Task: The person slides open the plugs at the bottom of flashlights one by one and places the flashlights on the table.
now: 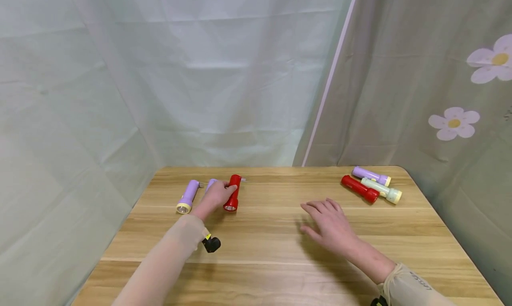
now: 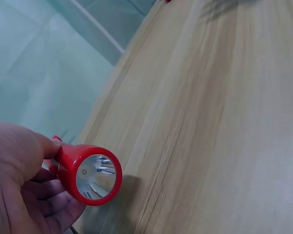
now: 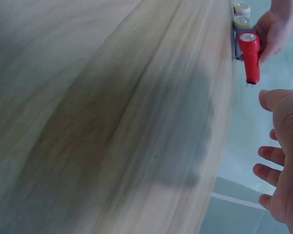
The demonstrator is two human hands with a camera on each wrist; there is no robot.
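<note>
My left hand (image 1: 216,195) pinches a red flashlight (image 1: 233,194) between thumb and fingers at the table's left side. Its clear lens faces toward me, and metal prongs stick out of the tail end. In the left wrist view the thumb lies on the red body (image 2: 68,158). Beside it are two purple flashlights; one (image 1: 188,197) lies farthest left with a yellow lens ring, the other (image 1: 210,183) is partly hidden behind the left hand. My right hand (image 1: 330,223) hovers over the table's right middle, fingers spread, holding nothing.
On the wooden table (image 1: 264,252), a second group lies at the back right: a purple flashlight (image 1: 371,175), a red flashlight (image 1: 360,189) and a pale green flashlight (image 1: 382,190), close together. A pale curtain (image 1: 240,83) hangs behind the table's back edge.
</note>
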